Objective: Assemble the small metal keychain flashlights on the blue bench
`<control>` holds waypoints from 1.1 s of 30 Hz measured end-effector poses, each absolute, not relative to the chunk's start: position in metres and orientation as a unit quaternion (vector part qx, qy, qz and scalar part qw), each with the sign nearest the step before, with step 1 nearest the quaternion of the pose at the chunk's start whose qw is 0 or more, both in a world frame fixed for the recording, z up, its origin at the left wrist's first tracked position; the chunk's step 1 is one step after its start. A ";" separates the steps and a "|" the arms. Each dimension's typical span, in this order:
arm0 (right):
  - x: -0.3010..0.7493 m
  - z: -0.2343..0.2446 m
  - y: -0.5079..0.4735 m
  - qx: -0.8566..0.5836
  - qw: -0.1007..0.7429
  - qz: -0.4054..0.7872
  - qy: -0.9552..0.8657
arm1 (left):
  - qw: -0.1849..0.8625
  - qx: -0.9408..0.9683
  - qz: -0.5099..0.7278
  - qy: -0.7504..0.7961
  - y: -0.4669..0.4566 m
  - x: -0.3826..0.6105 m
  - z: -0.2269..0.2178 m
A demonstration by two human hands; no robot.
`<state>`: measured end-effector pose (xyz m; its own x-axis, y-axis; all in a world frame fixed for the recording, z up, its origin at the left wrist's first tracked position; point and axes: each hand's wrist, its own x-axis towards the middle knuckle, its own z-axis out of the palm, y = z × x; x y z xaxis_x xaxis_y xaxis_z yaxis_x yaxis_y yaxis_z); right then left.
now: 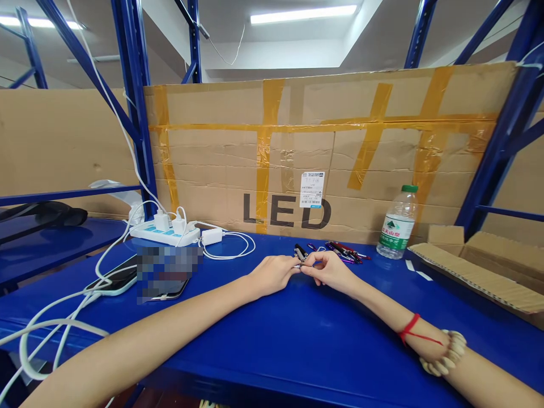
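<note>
Both hands meet over the middle of the blue table. My left hand (275, 274) is closed, its fingertips pinched on a dark pen (301, 252) with a silvery part, which points away from me. Thumb and fingers of my right hand (329, 268) are pinched together at the same spot, touching the pen's silvery near end. The fingers cover much of the pen, so its exact shape is partly hidden. Just behind my right hand lies a loose pile of pens (348, 253) in black, red and purple.
A water bottle (396, 226) stands back right, near an open cardboard box (480, 272) and white paper strips (419, 270). On the left are a power strip (165, 232), white cables (63, 326) and phones (119, 277). A large cardboard sheet (212, 170) backs the blue table (272, 340).
</note>
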<state>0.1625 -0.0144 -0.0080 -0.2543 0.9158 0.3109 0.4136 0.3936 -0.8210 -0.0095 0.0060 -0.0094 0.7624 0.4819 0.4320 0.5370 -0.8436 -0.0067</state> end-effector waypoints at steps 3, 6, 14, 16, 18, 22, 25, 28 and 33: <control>0.162 -0.008 -0.014 -0.462 0.404 0.305 -0.728 | 0.086 -0.934 -0.209 -0.278 0.006 -0.010 -0.009; 0.161 -0.009 -0.013 -0.465 0.409 0.303 -0.724 | 0.090 -0.929 -0.218 -0.284 0.006 -0.009 -0.009; 0.158 -0.008 -0.014 -0.469 0.428 0.362 -0.682 | 0.083 -0.920 -0.246 -0.294 0.003 -0.007 -0.009; 0.156 -0.007 -0.015 -0.462 0.440 0.375 -0.673 | 0.077 -0.917 -0.254 -0.298 0.002 -0.006 -0.008; 0.154 -0.004 -0.017 -0.455 0.451 0.382 -0.666 | 0.057 -0.913 -0.265 -0.305 0.001 -0.005 -0.008; 0.151 -0.001 -0.020 -0.450 0.466 0.385 -0.658 | 0.024 -0.907 -0.273 -0.321 -0.002 -0.002 -0.008; 0.150 -0.002 -0.019 -0.447 0.477 0.381 -0.654 | 0.016 -0.904 -0.277 -0.325 -0.003 -0.001 -0.008; 0.150 -0.004 -0.017 -0.447 0.491 0.380 -0.644 | -0.003 -0.902 -0.288 -0.321 -0.003 -0.001 -0.008; 0.150 -0.006 -0.016 -0.446 0.499 0.391 -0.632 | -0.009 -0.901 -0.283 -0.328 -0.002 -0.002 -0.009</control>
<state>0.1500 -0.0163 -0.0056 -0.1039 0.9540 0.2814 0.1745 0.2960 -0.9391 -0.0021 -0.0018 -0.0085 0.6253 0.5962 0.5035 0.5860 -0.7848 0.2016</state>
